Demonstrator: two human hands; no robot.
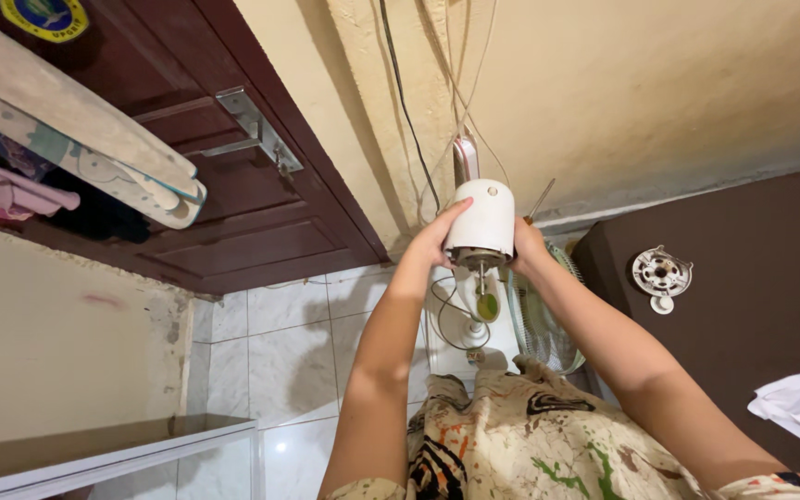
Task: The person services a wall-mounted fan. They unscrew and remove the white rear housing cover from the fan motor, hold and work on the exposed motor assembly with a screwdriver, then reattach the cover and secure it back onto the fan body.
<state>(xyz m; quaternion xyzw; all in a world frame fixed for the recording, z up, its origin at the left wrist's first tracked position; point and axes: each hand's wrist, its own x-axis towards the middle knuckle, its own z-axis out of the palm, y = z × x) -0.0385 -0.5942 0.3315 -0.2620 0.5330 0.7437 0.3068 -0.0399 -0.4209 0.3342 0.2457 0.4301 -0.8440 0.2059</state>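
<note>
Both my hands hold a white fan motor housing (pixel 485 218) out in front of me, its metal shaft and a green blob of grease pointing down toward me. My left hand (pixel 434 236) clasps its left side, thumb up along the casing. My right hand (pixel 526 243) grips the right side, partly hidden behind the housing. A black cord (pixel 449 319) trails from the motor down to the white fan base (pixel 468 329) on the tiled floor. A green fan grille (pixel 539 319) leans beside the base, under my right forearm.
A dark brown door (pixel 233 204) with a metal latch stands at the left. On a brown surface at the right lie a white round fan part (pixel 661 274) and a crumpled white tissue (pixel 791 405). Cables hang on the yellow wall. An ironing board leans at top left.
</note>
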